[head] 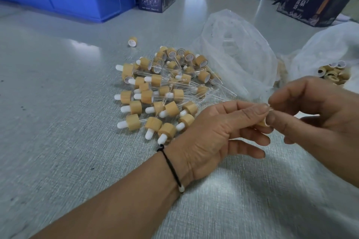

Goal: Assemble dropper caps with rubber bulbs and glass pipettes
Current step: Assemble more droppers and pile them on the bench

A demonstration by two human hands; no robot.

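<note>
Left forearm, a black cord at the wrist, reaches in over the grey worktop point(58, 122). Its hand, the left hand point(215, 134), pinches a wooden dropper cap point(262, 123) between thumb and forefinger, the other fingers spread below. Opposite, the right hand point(318, 110) meets it fingertip to fingertip; its grip looks pinched on something small, though what I cannot tell. A crooked push could snap a glass pipette or drop the cap. Finished droppers point(155, 95) lie piled beyond, near two plastic bags point(242, 44).
</note>
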